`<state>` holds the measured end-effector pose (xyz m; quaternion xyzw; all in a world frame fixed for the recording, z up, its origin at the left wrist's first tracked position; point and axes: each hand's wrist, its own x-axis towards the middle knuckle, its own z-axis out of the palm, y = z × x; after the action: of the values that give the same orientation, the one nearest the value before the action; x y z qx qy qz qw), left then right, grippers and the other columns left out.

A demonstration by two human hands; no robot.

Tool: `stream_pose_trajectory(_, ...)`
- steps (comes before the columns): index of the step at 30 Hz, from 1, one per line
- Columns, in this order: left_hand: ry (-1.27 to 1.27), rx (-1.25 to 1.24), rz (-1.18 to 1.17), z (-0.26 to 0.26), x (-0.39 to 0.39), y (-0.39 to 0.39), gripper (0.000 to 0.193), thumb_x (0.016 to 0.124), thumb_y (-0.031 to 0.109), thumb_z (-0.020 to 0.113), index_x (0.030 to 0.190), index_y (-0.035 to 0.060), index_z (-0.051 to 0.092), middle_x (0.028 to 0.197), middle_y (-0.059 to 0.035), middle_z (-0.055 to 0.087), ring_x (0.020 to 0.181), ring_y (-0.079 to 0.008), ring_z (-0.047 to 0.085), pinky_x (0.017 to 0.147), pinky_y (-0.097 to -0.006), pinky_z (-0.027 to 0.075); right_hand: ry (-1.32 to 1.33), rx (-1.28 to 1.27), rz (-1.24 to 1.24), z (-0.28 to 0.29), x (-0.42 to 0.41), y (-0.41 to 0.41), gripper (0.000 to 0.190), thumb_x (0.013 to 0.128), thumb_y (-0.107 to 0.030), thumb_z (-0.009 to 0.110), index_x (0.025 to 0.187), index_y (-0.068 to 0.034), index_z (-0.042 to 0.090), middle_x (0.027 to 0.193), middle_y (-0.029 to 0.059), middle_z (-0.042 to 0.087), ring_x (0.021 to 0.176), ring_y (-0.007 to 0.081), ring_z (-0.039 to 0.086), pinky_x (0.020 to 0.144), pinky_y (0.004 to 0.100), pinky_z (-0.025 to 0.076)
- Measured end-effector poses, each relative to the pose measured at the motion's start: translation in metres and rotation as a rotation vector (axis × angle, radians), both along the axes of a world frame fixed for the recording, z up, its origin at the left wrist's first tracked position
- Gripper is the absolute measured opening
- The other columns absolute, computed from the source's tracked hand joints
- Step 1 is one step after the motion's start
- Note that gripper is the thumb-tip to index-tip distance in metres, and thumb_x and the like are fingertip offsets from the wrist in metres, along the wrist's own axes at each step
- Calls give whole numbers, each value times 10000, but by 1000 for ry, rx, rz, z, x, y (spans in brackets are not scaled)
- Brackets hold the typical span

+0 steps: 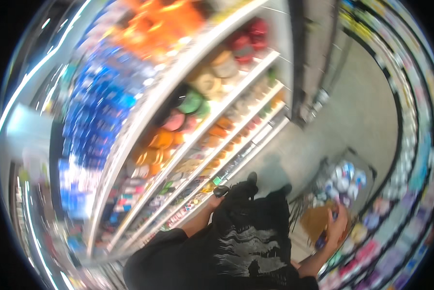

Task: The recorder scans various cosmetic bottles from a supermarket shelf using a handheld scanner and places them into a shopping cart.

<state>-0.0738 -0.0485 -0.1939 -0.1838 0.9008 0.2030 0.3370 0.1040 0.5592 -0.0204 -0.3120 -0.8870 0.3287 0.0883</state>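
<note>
My left hand [217,200] is low beside the shelves, around a small dark rounded object [221,191] too blurred to name. On my other side, my right hand [336,223] grips a brown cardboard box [313,222] at its right part. Small dark-blue items [322,239] show by the box and my fingers; whether they lie inside it I cannot tell. Just beyond the box, a grey cart or crate [363,170] holds several white-and-blue packages [347,179].
To my left rises a lit white shelf unit [217,123] with colored cups or bowls [191,103] and blue packages [97,119]. Orange goods [159,25] blur above. Curved stocked shelves [409,145] line the right side. Grey floor [365,90] runs between them.
</note>
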Motion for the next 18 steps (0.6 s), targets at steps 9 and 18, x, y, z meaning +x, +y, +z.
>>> stream_pose_trajectory(9, 77, 141, 96, -17, -11, -13, 626, 842, 541, 777, 1190, 20, 769, 1123, -250, 776, 1114, -383, 738, 966, -467, 559, 330, -111, 171, 84, -219, -66, 267, 923, -106, 821, 1162, -27, 733, 763, 81, 653, 690, 202, 619, 676, 357, 506)
stream_pose_trajectory(18, 188, 251, -76, -25, -98, -17, 574, 850, 441, 807, 1259, 43, 737, 1152, -265, 763, 1116, -426, 726, 951, -489, 568, 785, -256, 318, 275, -430, -192, 284, 964, -133, 817, 1211, -15, 742, 595, -67, 482, 555, 17, 414, 516, 231, 331)
